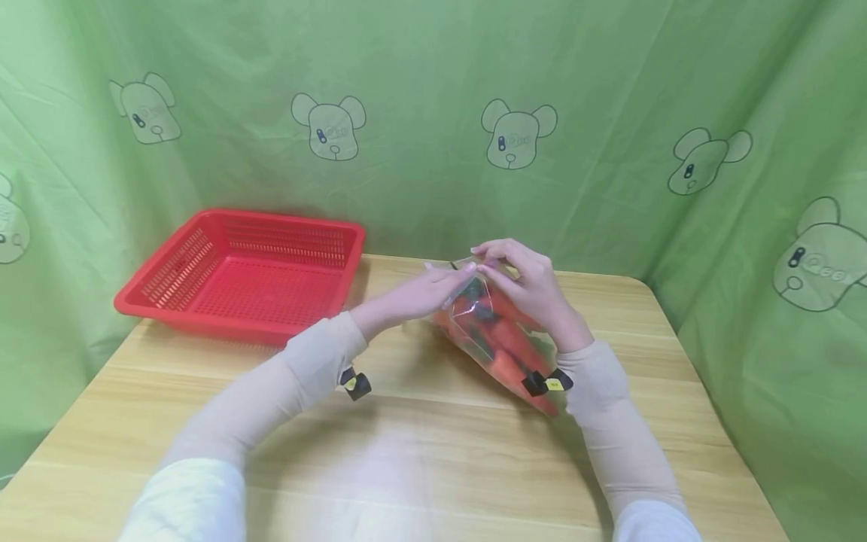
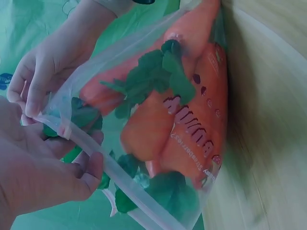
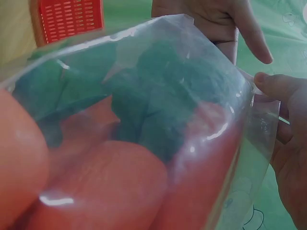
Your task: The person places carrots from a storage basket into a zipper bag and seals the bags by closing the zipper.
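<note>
A clear zip bag (image 1: 484, 327) is full of orange carrots (image 2: 146, 129) with green leaves (image 2: 172, 199). Printed lettering and small pictures mark one side of it. Its mouth points up and away, its lower end toward me. My right hand (image 1: 531, 290) pinches the mouth at one corner, by the thumb and fingertips. My left hand (image 1: 427, 292) is at the same mouth from the left, fingers curled at the zip strip (image 2: 127, 182), part of them behind the plastic. In the left wrist view, a small slider (image 2: 64, 129) sits on the strip between the two hands.
A red perforated basket (image 1: 271, 324) with nothing in it stands at the left of the wooden table (image 1: 406, 467). Green curtains (image 1: 420, 68) with printed bear heads hang behind and on both sides. Dark tags with yellow labels (image 1: 351, 384) show at both wrists.
</note>
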Action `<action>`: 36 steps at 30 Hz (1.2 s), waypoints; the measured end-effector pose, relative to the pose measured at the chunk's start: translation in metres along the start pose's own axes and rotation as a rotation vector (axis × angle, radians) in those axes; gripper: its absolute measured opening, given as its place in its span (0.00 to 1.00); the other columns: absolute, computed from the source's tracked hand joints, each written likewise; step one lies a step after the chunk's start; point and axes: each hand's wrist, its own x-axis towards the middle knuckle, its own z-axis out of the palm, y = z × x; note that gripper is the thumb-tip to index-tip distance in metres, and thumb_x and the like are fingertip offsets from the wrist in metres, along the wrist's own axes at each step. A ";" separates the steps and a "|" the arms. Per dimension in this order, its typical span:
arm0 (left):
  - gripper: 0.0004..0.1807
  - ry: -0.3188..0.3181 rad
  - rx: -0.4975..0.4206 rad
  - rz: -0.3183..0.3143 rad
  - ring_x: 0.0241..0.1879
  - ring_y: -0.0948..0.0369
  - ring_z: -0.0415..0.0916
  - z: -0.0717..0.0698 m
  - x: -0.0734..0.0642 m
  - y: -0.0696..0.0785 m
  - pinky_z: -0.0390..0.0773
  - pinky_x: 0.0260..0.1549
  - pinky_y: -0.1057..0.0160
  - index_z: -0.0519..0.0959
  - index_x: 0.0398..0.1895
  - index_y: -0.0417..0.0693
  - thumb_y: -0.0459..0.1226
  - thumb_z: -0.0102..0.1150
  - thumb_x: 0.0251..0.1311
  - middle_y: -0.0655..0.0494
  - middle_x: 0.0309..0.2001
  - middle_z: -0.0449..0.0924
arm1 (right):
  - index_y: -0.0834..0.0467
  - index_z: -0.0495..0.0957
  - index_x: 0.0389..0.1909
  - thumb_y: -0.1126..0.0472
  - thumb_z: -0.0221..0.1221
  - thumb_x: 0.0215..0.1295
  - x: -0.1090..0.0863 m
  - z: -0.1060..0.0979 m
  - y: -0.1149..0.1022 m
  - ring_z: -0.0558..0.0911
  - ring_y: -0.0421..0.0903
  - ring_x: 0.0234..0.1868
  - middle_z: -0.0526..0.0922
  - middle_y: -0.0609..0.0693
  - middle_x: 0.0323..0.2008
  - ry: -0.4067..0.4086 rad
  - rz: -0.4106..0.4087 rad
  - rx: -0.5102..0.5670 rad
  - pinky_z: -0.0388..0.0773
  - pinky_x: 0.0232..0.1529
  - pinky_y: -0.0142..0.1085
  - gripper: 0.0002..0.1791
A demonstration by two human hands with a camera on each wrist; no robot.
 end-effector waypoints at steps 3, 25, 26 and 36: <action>0.33 -0.019 -0.042 -0.014 0.61 0.52 0.75 0.000 0.000 0.002 0.69 0.66 0.52 0.68 0.69 0.52 0.57 0.24 0.75 0.47 0.63 0.75 | 0.65 0.76 0.29 0.77 0.66 0.51 0.000 -0.001 -0.001 0.85 0.51 0.43 0.86 0.59 0.39 0.003 -0.010 -0.001 0.79 0.51 0.23 0.10; 0.18 0.267 -0.017 -0.093 0.61 0.50 0.74 -0.052 -0.004 -0.039 0.73 0.61 0.50 0.76 0.58 0.43 0.39 0.55 0.67 0.45 0.59 0.78 | 0.64 0.76 0.28 0.76 0.66 0.52 -0.001 -0.006 -0.005 0.84 0.47 0.46 0.86 0.58 0.40 0.007 0.008 -0.005 0.77 0.49 0.20 0.09; 0.19 0.254 -0.009 -0.100 0.61 0.50 0.74 -0.054 -0.002 -0.041 0.73 0.61 0.49 0.76 0.59 0.44 0.38 0.55 0.67 0.45 0.60 0.78 | 0.64 0.76 0.28 0.76 0.66 0.52 -0.001 -0.006 -0.005 0.84 0.47 0.46 0.86 0.58 0.40 0.007 0.006 -0.006 0.77 0.49 0.21 0.09; 0.17 0.200 0.013 -0.113 0.56 0.49 0.78 -0.043 0.021 -0.052 0.74 0.61 0.50 0.78 0.56 0.44 0.33 0.57 0.64 0.43 0.56 0.81 | 0.63 0.76 0.28 0.76 0.66 0.53 -0.002 -0.008 -0.005 0.84 0.49 0.45 0.86 0.58 0.41 -0.002 -0.014 -0.030 0.77 0.49 0.21 0.09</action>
